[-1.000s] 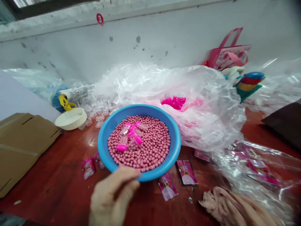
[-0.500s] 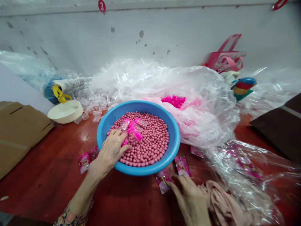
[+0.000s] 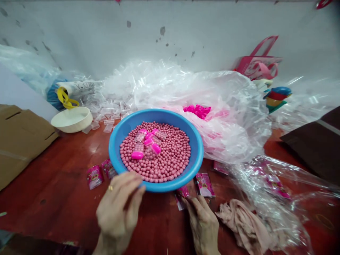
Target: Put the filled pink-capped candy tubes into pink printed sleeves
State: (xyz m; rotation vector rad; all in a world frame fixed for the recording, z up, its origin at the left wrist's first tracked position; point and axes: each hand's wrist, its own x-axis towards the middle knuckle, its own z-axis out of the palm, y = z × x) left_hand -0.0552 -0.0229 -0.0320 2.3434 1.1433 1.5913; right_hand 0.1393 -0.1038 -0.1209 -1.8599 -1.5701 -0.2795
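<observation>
The blue basin (image 3: pixel 113 141) holds a mass of pink beads (image 3: pixel 172 152). Several clear little bottles with bright pink caps (image 3: pixel 137 154) lie on the beads, with beads showing inside them. Just off the basin's front left rim, slightly blurred, is my left hand (image 3: pixel 119 207); its thumb and fingers are apart and I see nothing held. Below the front right rim, the curled fingers of my right hand (image 3: pixel 202 221) grip the edge of a small pink printed packet (image 3: pixel 182 193) on the table. My fingers and the rim hide part of that packet.
More pink packets (image 3: pixel 205 185) lie right of the basin and at its left (image 3: pixel 95 177). A crumpled cloth (image 3: pixel 243 221) and clear plastic film (image 3: pixel 261 191) are at right. Behind stand plastic bags (image 3: pixel 233 117), loose clear tubes and a cream dish (image 3: pixel 73 122). Cardboard (image 3: pixel 21 141) flanks the left.
My left hand has let go of a pink-capped bottle on the beads and drawn back toward me, out of the basin. My right hand has closed on the packet. The view has tilted down slightly.
</observation>
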